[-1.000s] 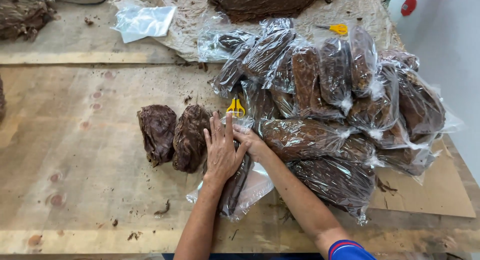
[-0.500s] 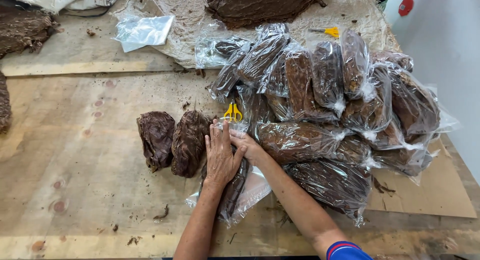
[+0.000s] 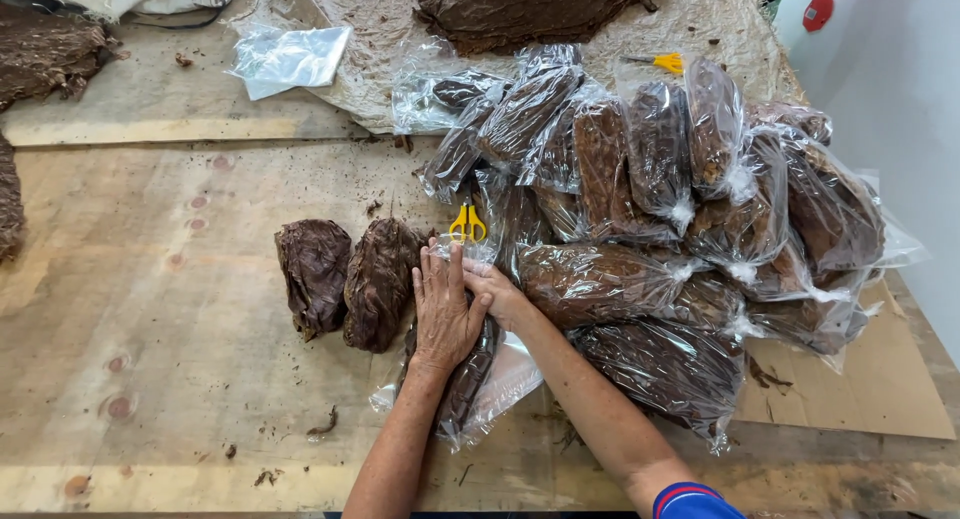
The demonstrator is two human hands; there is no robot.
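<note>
My left hand (image 3: 443, 314) lies flat, palm down, pressing a clear plastic bag (image 3: 480, 389) that holds a brown bundle of dried leaves. Beside it, my right hand (image 3: 497, 287) grips the top of the same bag, fingers curled on the plastic. Two bare brown leaf bundles, one (image 3: 314, 274) and another (image 3: 381, 282), lie just left of my left hand on the wooden table (image 3: 150, 329). Yellow-handled scissors (image 3: 466, 222) rest right above my fingertips.
A big heap of bagged leaf bundles (image 3: 680, 209) fills the right half. Loose leaves (image 3: 520, 9) lie on sacking at the back, with a second yellow tool (image 3: 655, 61) and an empty plastic bag (image 3: 290, 57). More leaves (image 3: 50, 49) sit far left. Cardboard (image 3: 860, 389) lies under the heap.
My left hand has closed its fingers together and settled flatter on the bag. My right hand has stayed at the bag's top. The view has shifted slightly.
</note>
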